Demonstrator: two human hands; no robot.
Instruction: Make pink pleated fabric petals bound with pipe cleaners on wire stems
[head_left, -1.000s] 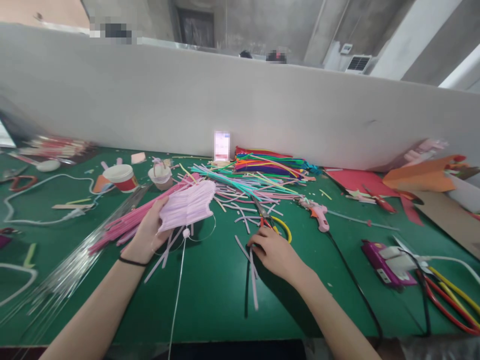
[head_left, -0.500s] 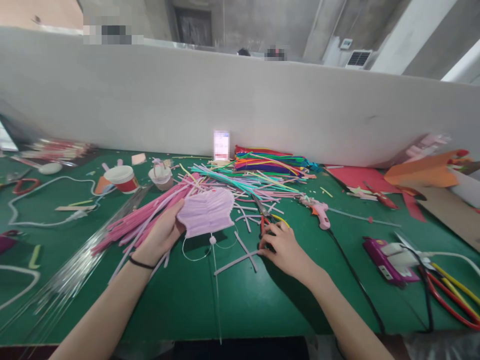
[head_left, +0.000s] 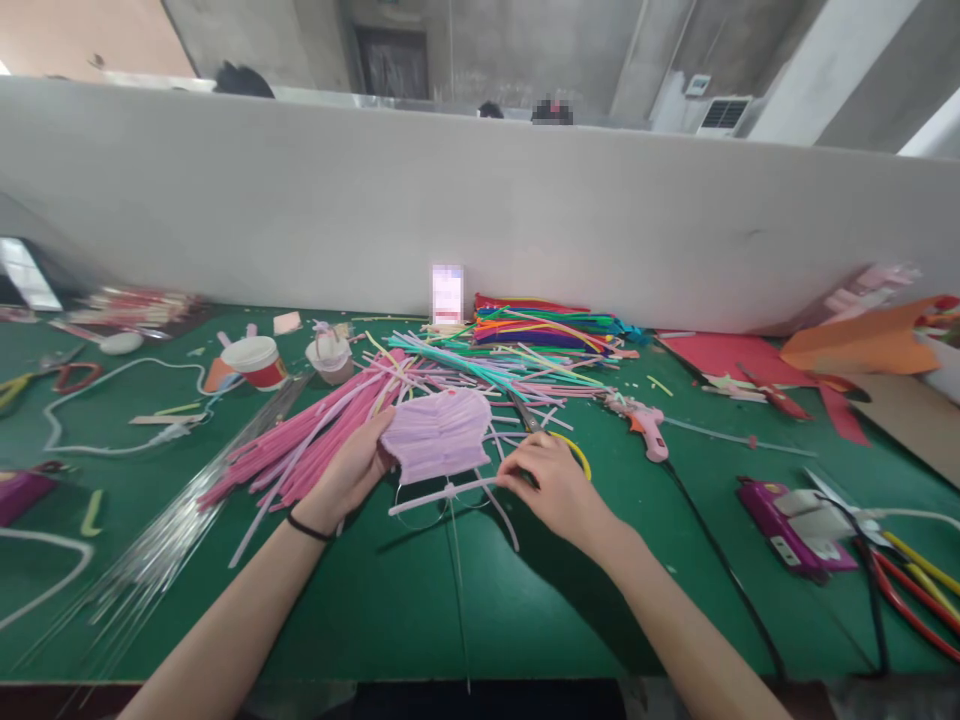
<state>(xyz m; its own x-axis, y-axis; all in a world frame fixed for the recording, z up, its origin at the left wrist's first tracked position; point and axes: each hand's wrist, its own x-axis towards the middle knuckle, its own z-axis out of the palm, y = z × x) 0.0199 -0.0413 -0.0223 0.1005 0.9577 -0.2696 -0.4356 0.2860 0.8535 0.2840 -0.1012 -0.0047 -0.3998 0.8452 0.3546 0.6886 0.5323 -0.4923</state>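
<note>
My left hand [head_left: 356, 465] grips the left edge of a lilac panel [head_left: 439, 435] made of pipe cleaners laid side by side. Below the panel hang thin wire loops and a small lilac knob, with a long straight wire [head_left: 459, 580] running down from it. Between the fingertips of my right hand [head_left: 544, 480] is one end of a lilac pipe cleaner [head_left: 420, 499], which stretches left across the knob. Another lilac pipe cleaner [head_left: 507, 522] lies on the table beneath. Scissors [head_left: 525, 412] with a yellow handle lie just behind my right hand, partly hidden by it.
Pink pipe cleaners [head_left: 300, 440] and thin wires [head_left: 161, 540] spread to the left, near a paper cup [head_left: 255, 362]. Multicoloured pipe cleaners [head_left: 547, 325] lie behind. Rightward are a pink glue gun [head_left: 649, 430] with its cable and a purple power strip [head_left: 795, 530]. A lit phone [head_left: 448, 294] leans on the partition.
My right hand has lifted the lilac pipe cleaner off the table and brought it up and left, across the knob below the panel. My left hand still holds the panel.
</note>
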